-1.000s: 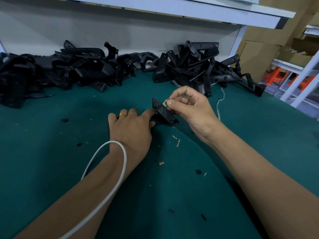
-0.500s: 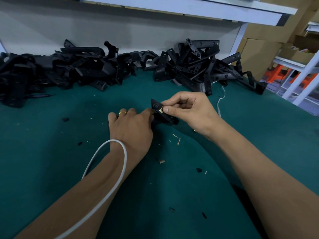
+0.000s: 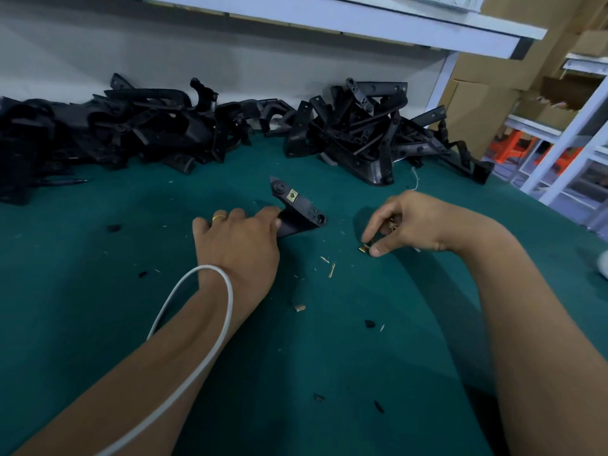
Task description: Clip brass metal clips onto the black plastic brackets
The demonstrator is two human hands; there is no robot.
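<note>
On the green desk (image 3: 98, 324), near its middle, a black bracket (image 3: 296, 209) lies with its long axis running from far-left to near-right, its pointed end aimed away from the person. One brass clip (image 3: 292, 194) sits seated on its upper face. Left hand (image 3: 238, 245) grips the bracket's near edge. Right hand (image 3: 403, 225), well apart, pinches a loose brass clip (image 3: 364, 248) at the desk surface between thumb and forefinger.

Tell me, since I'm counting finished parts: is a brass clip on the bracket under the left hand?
On. A brass clip sits seated on the bracket, which the left hand holds on the table.
</note>
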